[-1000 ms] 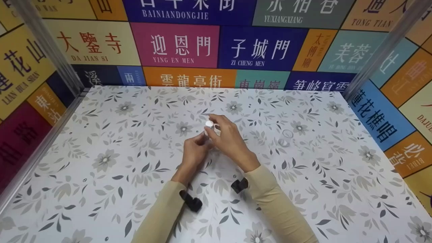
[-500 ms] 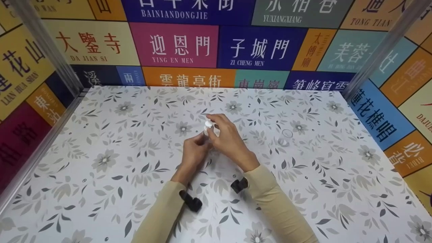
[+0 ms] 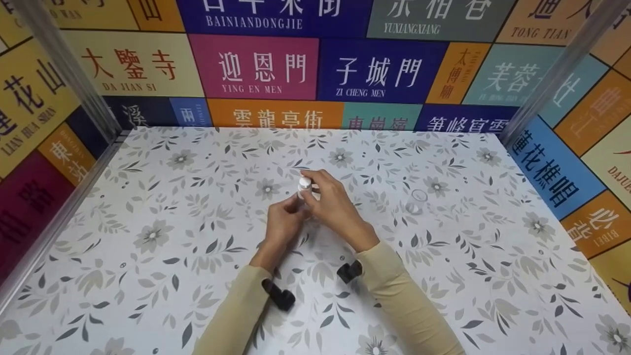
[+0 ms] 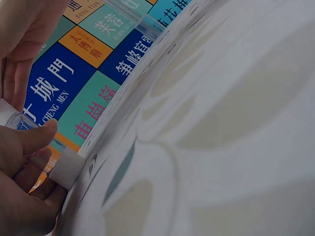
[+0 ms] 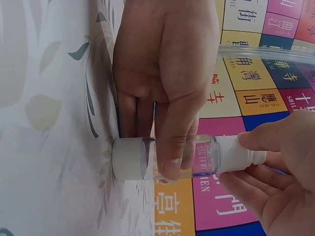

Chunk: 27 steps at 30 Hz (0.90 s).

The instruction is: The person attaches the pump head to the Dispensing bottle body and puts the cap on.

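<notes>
A small clear bottle (image 5: 202, 156) with a white base (image 5: 129, 158) and a white pump-like top (image 5: 235, 152) stands upright on the table, between both hands. My left hand (image 3: 285, 220) grips the clear body, thumb on one side and fingers on the other. At the top, my right hand (image 3: 336, 201) pinches the white part between thumb and fingers. From the head view only the white top shows, with the body hidden by the hands. In the left wrist view the white base (image 4: 68, 168) sits right at the tabletop below the left fingers.
A clear, see-through cup-shaped cap (image 3: 417, 201) lies on the floral-patterned table (image 3: 197, 296), right of the hands. Colourful printed panels (image 3: 256, 66) stand behind the table and at both sides. Black wrist cameras (image 3: 279, 294) sit at both cuffs.
My right fingers and thumb have shifted slightly at the white top, and more of the white part shows between them. The left hand and the clear cap stay put.
</notes>
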Each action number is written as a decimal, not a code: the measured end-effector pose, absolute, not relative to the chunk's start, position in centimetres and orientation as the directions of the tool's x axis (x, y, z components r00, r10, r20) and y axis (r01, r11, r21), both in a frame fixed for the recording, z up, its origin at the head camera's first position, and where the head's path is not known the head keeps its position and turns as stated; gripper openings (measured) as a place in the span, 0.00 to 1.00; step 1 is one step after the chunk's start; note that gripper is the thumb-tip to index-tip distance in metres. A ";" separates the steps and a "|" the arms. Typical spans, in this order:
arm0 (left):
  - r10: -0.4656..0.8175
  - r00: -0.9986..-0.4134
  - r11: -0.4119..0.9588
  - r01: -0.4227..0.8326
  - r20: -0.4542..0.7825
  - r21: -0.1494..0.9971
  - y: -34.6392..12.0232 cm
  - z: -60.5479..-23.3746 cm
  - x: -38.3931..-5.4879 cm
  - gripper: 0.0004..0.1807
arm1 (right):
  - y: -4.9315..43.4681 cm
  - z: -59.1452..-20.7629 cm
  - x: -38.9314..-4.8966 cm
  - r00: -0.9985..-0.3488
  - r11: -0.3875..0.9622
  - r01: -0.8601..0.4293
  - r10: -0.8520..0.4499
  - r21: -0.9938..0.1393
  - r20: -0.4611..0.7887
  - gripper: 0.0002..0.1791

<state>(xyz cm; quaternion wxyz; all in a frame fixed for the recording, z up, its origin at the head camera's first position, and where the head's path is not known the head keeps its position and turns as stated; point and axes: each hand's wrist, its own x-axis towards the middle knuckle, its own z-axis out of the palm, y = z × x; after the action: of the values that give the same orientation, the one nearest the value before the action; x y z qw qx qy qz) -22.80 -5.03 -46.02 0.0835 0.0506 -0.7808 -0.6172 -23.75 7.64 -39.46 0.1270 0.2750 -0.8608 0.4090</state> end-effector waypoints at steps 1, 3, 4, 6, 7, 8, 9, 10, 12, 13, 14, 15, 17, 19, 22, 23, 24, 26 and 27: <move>-0.186 -0.981 0.235 0.015 0.060 0.972 -5.0 -46.0 -22.8 0.25 | 7.6 -39.4 -23.7 -0.816 0.518 -0.577 -0.369 -0.631 0.444 0.22; -0.190 -0.980 0.238 0.007 0.053 0.971 -5.0 -46.0 -22.9 0.25 | 7.6 -39.3 -23.8 -0.816 0.523 -0.578 -0.367 -0.626 0.446 0.23; -0.191 -0.980 0.240 0.008 0.055 0.971 -5.0 -46.0 -22.9 0.25 | 7.6 -39.3 -23.8 -0.816 0.525 -0.578 -0.365 -0.625 0.448 0.23; -0.193 -0.980 0.244 0.002 0.050 0.970 -5.0 -45.9 -22.9 0.26 | 7.7 -39.2 -23.8 -0.816 0.526 -0.579 -0.364 -0.623 0.450 0.23; -0.196 -0.979 0.244 -0.002 0.047 0.970 -5.0 -45.9 -22.9 0.26 | 7.7 -39.2 -23.8 -0.813 0.526 -0.581 -0.366 -0.621 0.452 0.23; -0.198 -0.979 0.243 0.002 0.052 0.970 -5.0 -45.9 -22.8 0.25 | 7.6 -39.3 -23.8 -0.811 0.525 -0.585 -0.368 -0.618 0.455 0.23; -0.200 -0.978 0.244 0.005 0.055 0.970 -5.0 -46.0 -22.8 0.25 | 7.6 -39.3 -23.8 -0.808 0.524 -0.588 -0.370 -0.616 0.457 0.23; -0.203 -0.977 0.244 0.007 0.058 0.970 -5.0 -46.0 -22.8 0.25 | 7.6 -39.3 -23.8 -0.806 0.524 -0.592 -0.373 -0.612 0.460 0.23; -0.207 -0.976 0.241 0.010 0.061 0.970 -5.0 -46.0 -22.8 0.25 | 7.6 -39.4 -23.7 -0.801 0.525 -0.598 -0.377 -0.605 0.465 0.23; -0.208 -0.976 0.239 0.011 0.062 0.971 -5.0 -46.0 -22.8 0.25 | 7.5 -39.4 -23.7 -0.799 0.526 -0.601 -0.379 -0.602 0.466 0.23; -0.207 -0.976 0.239 0.015 0.066 0.971 -5.0 -46.0 -22.8 0.25 | 7.5 -39.5 -23.7 -0.799 0.527 -0.602 -0.381 -0.600 0.466 0.23; -0.208 -0.976 0.238 0.015 0.066 0.971 -5.0 -46.0 -22.8 0.25 | 7.5 -39.5 -23.7 -0.798 0.528 -0.602 -0.382 -0.599 0.465 0.23; -0.207 -0.976 0.239 0.018 0.069 0.971 -5.0 -46.0 -22.8 0.24 | 7.5 -39.5 -23.7 -0.798 0.529 -0.602 -0.387 -0.598 0.461 0.23; -0.207 -0.976 0.240 0.023 0.074 0.970 -5.0 -46.0 -22.8 0.24 | 7.6 -39.5 -23.7 -0.799 0.526 -0.601 -0.393 -0.602 0.454 0.24; -0.205 -0.976 0.231 0.026 0.075 0.973 -5.0 -46.0 -22.8 0.23 | 7.6 -39.5 -23.6 -0.802 0.525 -0.597 -0.401 -0.607 0.443 0.24; -0.203 -0.977 0.222 0.024 0.071 0.975 -5.0 -46.0 -22.8 0.23 | 7.6 -39.5 -23.6 -0.803 0.526 -0.596 -0.402 -0.607 0.439 0.23; -0.200 -0.977 0.217 0.023 0.068 0.976 -5.0 -46.1 -22.8 0.23 | 7.7 -39.5 -23.6 -0.804 0.526 -0.595 -0.403 -0.608 0.437 0.23; -0.193 -0.979 0.207 0.021 0.061 0.978 -5.0 -46.0 -22.8 0.24 | 7.7 -39.5 -23.6 -0.806 0.523 -0.591 -0.402 -0.614 0.434 0.23; -0.190 -0.980 0.208 0.021 0.061 0.978 -5.0 -46.0 -22.8 0.24 | 7.7 -39.5 -23.6 -0.808 0.522 -0.589 -0.399 -0.617 0.434 0.23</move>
<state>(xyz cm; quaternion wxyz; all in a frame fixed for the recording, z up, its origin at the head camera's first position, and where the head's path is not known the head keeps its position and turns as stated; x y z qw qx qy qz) -22.79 -4.97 -46.04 0.0841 0.0549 -0.7725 -0.6270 -23.60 7.68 -39.48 0.1198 0.2860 -0.8640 0.3967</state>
